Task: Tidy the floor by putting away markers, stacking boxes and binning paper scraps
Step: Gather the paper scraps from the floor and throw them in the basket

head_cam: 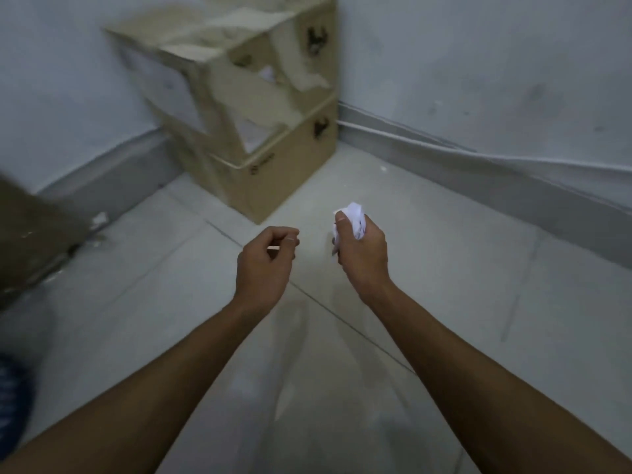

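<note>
**Crumpled paper in hand above a grey tiled floor**

The floor (478,302) is laid in large pale grey tiles with thin dark joints running slantwise; it meets two whitish, scuffed walls (478,63) at a far corner, and a grey skirting board (113,172) runs along the foot of both; on the right-hand wall a thin pale cable (410,135) lies just above the skirting.

Two cardboard boxes stand stacked in that far corner; the lower box (284,165) sits on the floor, touching or nearly touching the walls; the upper box (219,73) rests on it, turned slightly askew, its facing badly torn and peeling.

Both bare forearms reach forward over the middle of the floor; the right hand (362,254) is clenched round a ball of white paper (355,217), which sticks out above the thumb and fingers, held in the air near the boxes; the left hand (265,265) is just beside it with fingers curled in towards the thumb; a pale sliver shows at the fingertips, but I cannot tell whether it pinches anything.

At the left edge lies a blurred brown cardboard shape (30,234); a small white scrap (100,218) lies on the floor just beside it; something dark blue (10,398) shows at the near left edge, too blurred to name.
</note>
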`<state>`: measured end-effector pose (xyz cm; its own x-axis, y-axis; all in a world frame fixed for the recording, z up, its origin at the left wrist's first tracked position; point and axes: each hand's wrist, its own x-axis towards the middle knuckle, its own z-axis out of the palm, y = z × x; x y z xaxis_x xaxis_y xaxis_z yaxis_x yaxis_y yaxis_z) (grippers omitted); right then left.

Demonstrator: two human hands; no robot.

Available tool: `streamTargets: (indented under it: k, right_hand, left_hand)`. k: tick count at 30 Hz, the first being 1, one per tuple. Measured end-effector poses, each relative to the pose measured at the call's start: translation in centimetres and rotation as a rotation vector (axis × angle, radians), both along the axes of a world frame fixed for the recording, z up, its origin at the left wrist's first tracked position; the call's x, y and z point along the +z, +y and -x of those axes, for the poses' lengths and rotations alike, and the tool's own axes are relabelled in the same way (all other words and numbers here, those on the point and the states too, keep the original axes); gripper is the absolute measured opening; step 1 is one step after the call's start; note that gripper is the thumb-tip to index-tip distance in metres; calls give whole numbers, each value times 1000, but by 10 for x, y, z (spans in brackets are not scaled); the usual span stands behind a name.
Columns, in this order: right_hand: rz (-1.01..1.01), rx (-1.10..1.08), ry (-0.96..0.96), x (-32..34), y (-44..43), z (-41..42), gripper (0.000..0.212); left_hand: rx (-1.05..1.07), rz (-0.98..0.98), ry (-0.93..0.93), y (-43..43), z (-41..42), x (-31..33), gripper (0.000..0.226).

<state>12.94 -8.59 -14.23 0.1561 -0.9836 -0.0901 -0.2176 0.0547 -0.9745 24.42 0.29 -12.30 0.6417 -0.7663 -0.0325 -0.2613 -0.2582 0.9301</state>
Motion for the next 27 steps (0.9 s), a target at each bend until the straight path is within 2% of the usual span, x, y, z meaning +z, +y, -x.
streamTargets:
  k: [5, 13, 19, 23, 25, 27]
  right_hand:
    - [9, 276, -82, 40, 35, -101, 30]
    - [100, 671, -209, 129, 118, -233, 29]
    - [137, 938, -321, 198, 206, -294, 20]
    - [188, 1120, -320, 222, 266, -321, 12]
    - [216, 1212, -280, 224, 288, -332, 17]
    - [215, 1342, -227, 225, 304, -338, 37]
  left_hand:
    - [305, 110, 22, 55, -66, 30, 16]
    - [646, 369, -152, 140, -128, 94, 18]
    - [878, 605, -347, 204, -155, 162, 14]
    - [1098, 684, -322, 252, -179, 181, 15]
    - [1202, 674, -282, 273, -189, 182, 18]
    - [1295, 642, -246, 291, -196, 180, 19]
